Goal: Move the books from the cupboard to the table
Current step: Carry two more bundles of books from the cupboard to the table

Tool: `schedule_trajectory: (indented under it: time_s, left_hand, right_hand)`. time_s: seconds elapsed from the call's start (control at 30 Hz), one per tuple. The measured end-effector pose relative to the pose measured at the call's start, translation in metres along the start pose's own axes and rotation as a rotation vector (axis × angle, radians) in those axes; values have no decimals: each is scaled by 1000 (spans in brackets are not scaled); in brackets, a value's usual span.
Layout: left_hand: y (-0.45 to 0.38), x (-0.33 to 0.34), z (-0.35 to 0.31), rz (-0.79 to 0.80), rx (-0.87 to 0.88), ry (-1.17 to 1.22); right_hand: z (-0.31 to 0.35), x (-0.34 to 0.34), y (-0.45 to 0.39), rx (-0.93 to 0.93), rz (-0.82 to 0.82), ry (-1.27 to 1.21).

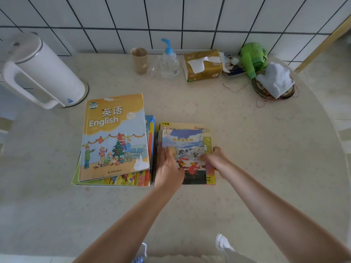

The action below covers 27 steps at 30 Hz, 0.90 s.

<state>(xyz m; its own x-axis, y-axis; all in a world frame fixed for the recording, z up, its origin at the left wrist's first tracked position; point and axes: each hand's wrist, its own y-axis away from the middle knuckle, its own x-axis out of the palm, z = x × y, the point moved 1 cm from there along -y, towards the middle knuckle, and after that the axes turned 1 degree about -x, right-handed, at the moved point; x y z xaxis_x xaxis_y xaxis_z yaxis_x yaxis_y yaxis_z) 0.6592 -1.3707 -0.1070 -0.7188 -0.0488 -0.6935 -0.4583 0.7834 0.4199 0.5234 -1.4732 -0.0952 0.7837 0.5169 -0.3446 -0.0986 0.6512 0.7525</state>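
Two piles of books lie on the beige table (pixel 247 149). The left pile is topped by a yellow English textbook (pixel 114 137) with a Christmas-tree picture. The right pile is topped by a small blue picture book (pixel 187 147) showing red birds, lying on a yellow workbook (pixel 208 130). My left hand (pixel 169 166) rests flat on the small book's left edge with its fingers together. At the book's right edge, my right hand (pixel 214 158) has its thumb around the pile's side. The cupboard is out of view.
A white kettle (pixel 38 71) stands at the back left. Along the tiled wall are a brown cup (pixel 139 60), a pump bottle (pixel 169 61), a tissue pack (pixel 202 65), a green bag (pixel 252 57) and a white cloth (pixel 275 78) on plates.
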Motion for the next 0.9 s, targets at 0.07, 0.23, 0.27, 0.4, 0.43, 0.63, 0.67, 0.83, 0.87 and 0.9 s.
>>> schedule_trajectory:
  time_s: [0.07,0.23,0.27,0.4,0.43,0.63,0.67,0.83,0.87,0.9]
  left_hand:
    - [12,-8,-4,-23,82,47]
    - [36,-24,-1,-39,333,20]
    - [42,-28,2,-46,381,31]
    - [56,-54,11,-334,695,23]
    - [56,-65,14,-439,746,-2]
    - [36,-104,60,-495,488,-287]
    - [33,-107,69,-428,458,-351]
    - [31,-111,96,-318,502,-466]
    - [32,-112,98,-315,512,-466]
    - [34,-112,102,-309,527,-464]
  right_hand:
    - [-1,-2,12,-25,-39,-15]
    - [-2,-2,27,-37,-141,173]
    - [-3,-2,33,-81,-171,225]
    - [1,1,59,-287,-216,313]
    - [1,4,66,-322,-209,324]
    - [-6,31,99,-416,-170,300]
    - [-9,37,102,-425,-174,311]
    - [-30,66,113,-373,-209,226]
    - [-34,72,117,-363,-218,196]
    - [-38,79,122,-355,-229,163]
